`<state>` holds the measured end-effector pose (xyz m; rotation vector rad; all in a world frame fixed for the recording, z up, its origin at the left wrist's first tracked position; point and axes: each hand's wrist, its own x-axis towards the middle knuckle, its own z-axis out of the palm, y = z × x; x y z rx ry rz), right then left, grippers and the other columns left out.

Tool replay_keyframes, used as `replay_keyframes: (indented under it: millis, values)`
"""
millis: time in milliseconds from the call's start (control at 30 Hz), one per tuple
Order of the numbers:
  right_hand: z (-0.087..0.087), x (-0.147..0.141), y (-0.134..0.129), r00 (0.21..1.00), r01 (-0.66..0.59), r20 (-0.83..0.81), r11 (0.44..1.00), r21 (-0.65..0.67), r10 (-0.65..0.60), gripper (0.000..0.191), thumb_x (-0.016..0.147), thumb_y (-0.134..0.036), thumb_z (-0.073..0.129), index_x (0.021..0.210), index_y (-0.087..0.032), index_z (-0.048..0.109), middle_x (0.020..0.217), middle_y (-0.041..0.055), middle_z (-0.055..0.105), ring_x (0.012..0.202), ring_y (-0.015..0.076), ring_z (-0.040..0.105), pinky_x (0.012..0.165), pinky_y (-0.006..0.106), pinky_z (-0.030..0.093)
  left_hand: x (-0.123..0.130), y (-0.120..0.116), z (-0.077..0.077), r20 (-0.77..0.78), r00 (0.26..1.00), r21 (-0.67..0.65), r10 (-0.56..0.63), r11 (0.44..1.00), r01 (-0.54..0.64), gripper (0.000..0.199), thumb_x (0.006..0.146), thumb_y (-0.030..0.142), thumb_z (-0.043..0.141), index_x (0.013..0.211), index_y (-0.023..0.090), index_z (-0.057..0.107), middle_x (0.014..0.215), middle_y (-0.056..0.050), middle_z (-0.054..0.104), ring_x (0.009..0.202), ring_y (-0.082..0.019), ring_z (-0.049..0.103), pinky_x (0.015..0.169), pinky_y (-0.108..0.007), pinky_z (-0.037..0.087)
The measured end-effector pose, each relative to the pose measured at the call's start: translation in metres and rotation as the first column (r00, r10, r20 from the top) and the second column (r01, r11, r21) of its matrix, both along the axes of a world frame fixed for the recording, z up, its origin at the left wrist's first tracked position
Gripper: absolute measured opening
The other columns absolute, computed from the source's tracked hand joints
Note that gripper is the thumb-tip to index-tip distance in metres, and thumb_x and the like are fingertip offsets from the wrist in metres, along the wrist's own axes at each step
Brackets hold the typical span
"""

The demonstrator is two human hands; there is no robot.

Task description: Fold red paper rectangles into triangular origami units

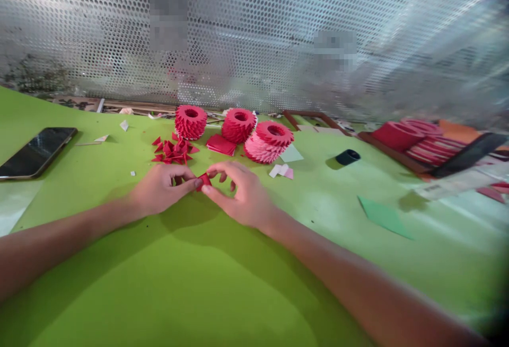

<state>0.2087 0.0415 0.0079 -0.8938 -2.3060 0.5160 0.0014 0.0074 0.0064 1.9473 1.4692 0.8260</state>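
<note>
Between my two hands is a small folded piece of red paper (pixel 204 180). My left hand (pixel 163 188) pinches its left side between thumb and fingers. The thumb and forefinger of my right hand (pixel 242 190) close on its right side, with the other fingers curled. Just beyond my left hand lies a pile of folded red paper triangles (pixel 175 151). A stack of flat red paper pieces (pixel 221 144) is to its right. Behind stand two red ridged paper cylinders, one at the left (pixel 191 123) and one in the middle (pixel 239 126), and a pink-and-red one (pixel 268 143).
A phone (pixel 37 152) lies at the left. On the right are a short black cylinder (pixel 347 157), a green paper sheet (pixel 384 217) and a tray (pixel 397 148) holding red rolls. Paper scraps (pixel 281 170) lie about the green table (pixel 199 288). A perforated metal screen (pixel 246 34) rises behind.
</note>
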Motion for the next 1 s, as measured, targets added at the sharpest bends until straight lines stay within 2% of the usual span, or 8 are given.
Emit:
replay_keyframes:
  millis: [100, 267, 367, 467, 700, 867, 1000]
  values:
    - [-0.001, 0.0, -0.003, 0.997, -0.001, 0.083, 1.0, 0.008, 0.0, 0.038, 0.084, -0.041, 0.069, 0.115, -0.02, 0.063, 0.103, 0.0082, 0.071, 0.088, 0.0215, 0.065, 0.072, 0.033, 0.05, 0.0, -0.001, -0.001, -0.013, 0.999, 0.018, -0.039, 0.999, 0.04, 0.032, 0.092, 0.043, 0.06, 0.08, 0.018, 0.076, 0.069, 0.001, 0.07, 0.057, -0.013, 0.053, 0.052, -0.024, 0.032]
    - [-0.003, 0.002, 0.001, 0.995, -0.024, 0.093, 1.0, -0.012, 0.025, 0.031, 0.09, -0.033, 0.061, 0.118, -0.02, 0.064, 0.106, 0.0079, 0.074, 0.09, 0.0214, 0.068, 0.078, 0.035, 0.051, 0.0, -0.004, -0.002, -0.083, 0.994, 0.101, -0.077, 0.991, 0.086, 0.023, 0.093, 0.034, 0.062, 0.089, 0.018, 0.078, 0.083, -0.001, 0.077, 0.066, -0.015, 0.063, 0.061, -0.025, 0.041]
    - [-0.002, 0.004, 0.003, 0.999, -0.025, 0.02, 0.999, -0.028, 0.026, 0.03, 0.09, -0.032, 0.06, 0.118, -0.02, 0.063, 0.109, 0.007, 0.074, 0.092, 0.0206, 0.069, 0.078, 0.033, 0.052, -0.001, -0.005, -0.002, -0.133, 0.989, 0.139, -0.056, 0.987, 0.075, 0.026, 0.094, 0.036, 0.06, 0.085, 0.018, 0.077, 0.08, -0.002, 0.077, 0.064, -0.015, 0.063, 0.058, -0.025, 0.041]
    - [0.001, 0.005, 0.003, 0.996, -0.07, 0.06, 0.998, -0.009, 0.07, 0.03, 0.088, -0.032, 0.062, 0.114, -0.018, 0.065, 0.107, 0.0079, 0.074, 0.091, 0.0208, 0.068, 0.079, 0.034, 0.052, -0.002, -0.006, -0.003, -0.133, 0.989, 0.145, -0.068, 0.986, 0.087, 0.024, 0.093, 0.035, 0.062, 0.088, 0.018, 0.078, 0.08, -0.002, 0.077, 0.063, -0.015, 0.063, 0.057, -0.025, 0.042]
    - [0.002, 0.005, 0.001, 0.944, -0.169, 0.283, 0.986, -0.018, 0.167, 0.061, 0.084, -0.047, 0.067, 0.134, -0.013, 0.057, 0.108, 0.0143, 0.069, 0.094, 0.0258, 0.063, 0.081, 0.04, 0.05, -0.004, -0.007, -0.006, -0.06, 0.987, 0.212, -0.146, 0.965, 0.155, 0.016, 0.091, 0.031, 0.068, 0.092, 0.022, 0.08, 0.086, -0.001, 0.08, 0.068, -0.016, 0.068, 0.064, -0.026, 0.049]
    - [0.002, 0.003, 0.004, 0.953, -0.171, 0.255, 0.985, -0.002, 0.166, 0.043, 0.095, -0.044, 0.054, 0.121, -0.012, 0.065, 0.097, 0.012, 0.07, 0.085, 0.022, 0.063, 0.073, 0.035, 0.049, -0.004, -0.007, -0.007, -0.068, 0.987, 0.281, -0.145, 0.947, 0.158, 0.018, 0.092, 0.031, 0.065, 0.09, 0.021, 0.08, 0.082, -0.001, 0.08, 0.065, -0.015, 0.069, 0.061, -0.025, 0.051]
    - [0.0, 0.005, 0.01, 0.992, -0.108, 0.061, 0.994, 0.015, 0.107, 0.029, 0.1, -0.036, 0.049, 0.109, -0.016, 0.067, 0.097, 0.0074, 0.073, 0.079, 0.0167, 0.065, 0.068, 0.029, 0.048, -0.006, -0.003, -0.013, -0.089, 0.99, 0.398, -0.111, 0.907, 0.138, 0.025, 0.094, 0.037, 0.062, 0.087, 0.02, 0.079, 0.079, -0.001, 0.079, 0.062, -0.014, 0.069, 0.055, -0.022, 0.051]
